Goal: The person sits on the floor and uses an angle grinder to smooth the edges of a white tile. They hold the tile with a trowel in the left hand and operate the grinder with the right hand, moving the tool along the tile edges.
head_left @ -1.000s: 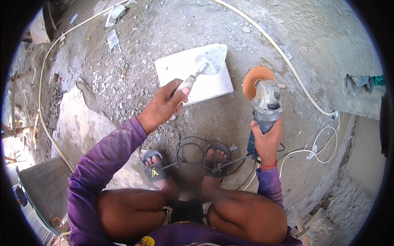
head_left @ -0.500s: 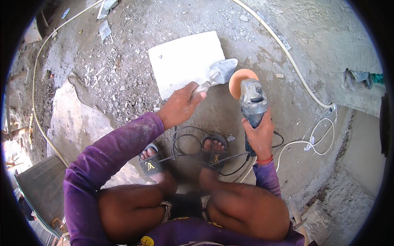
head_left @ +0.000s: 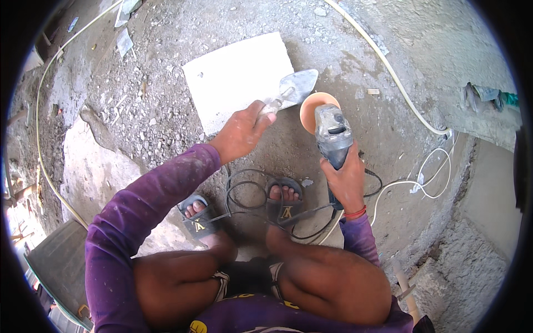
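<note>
My left hand [head_left: 241, 130] is closed round the pale handle of a trowel [head_left: 300, 87], whose grey pointed blade reaches over the right edge of a white block [head_left: 236, 77] on the ground. In my right hand [head_left: 345, 180] is an angle grinder [head_left: 333, 130], gripped round its dark body. An orange disc [head_left: 315, 112] sits at the grinder's far end, just short of the trowel blade. Whether disc and blade touch, I cannot tell. The grinder's black cord [head_left: 247, 188] lies in loops between and across my sandalled feet.
Loose gravel [head_left: 150, 105] and a flat pale slab [head_left: 94, 161] lie at left. A cream hose [head_left: 383, 55] runs along the right, and a thin white cable [head_left: 413, 182] coils near the wall. A dark tub-like container [head_left: 66, 266] stands at lower left.
The block, ground and feet appear shifted slightly left and up in the picture. The grinder is a little further left, its disc still near the trowel blade. Both hands keep their grips.
</note>
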Available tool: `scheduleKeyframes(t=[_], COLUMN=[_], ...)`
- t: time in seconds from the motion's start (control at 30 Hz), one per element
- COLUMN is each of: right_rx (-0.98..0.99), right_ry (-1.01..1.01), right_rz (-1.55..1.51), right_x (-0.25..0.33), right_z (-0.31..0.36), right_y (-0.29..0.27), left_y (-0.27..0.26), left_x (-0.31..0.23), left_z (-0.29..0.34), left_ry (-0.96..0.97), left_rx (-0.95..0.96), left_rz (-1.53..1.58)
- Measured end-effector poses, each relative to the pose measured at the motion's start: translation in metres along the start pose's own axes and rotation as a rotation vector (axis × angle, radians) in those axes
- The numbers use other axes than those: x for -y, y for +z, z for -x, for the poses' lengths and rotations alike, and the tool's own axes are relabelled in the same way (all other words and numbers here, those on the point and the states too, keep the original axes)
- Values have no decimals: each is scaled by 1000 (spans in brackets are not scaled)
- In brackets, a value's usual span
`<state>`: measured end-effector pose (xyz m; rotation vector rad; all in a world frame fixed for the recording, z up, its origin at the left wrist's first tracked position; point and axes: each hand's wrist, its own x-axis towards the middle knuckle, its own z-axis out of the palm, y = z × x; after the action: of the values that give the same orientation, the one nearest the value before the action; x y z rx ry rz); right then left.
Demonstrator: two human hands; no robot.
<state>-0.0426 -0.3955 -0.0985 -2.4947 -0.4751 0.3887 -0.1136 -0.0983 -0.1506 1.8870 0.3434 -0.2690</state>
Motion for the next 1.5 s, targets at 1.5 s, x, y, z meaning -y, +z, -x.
scheduleKeyframes(t=[1.5], right_rx=[-81], right_ry=[-20], right_rz=[-32], right_x=[-22], right_z=[-27], right_y=[5], left_y=[-11], left_x=[-8], left_z=[-10], left_ry=[14], left_rx=[90], left_rz=[-42])
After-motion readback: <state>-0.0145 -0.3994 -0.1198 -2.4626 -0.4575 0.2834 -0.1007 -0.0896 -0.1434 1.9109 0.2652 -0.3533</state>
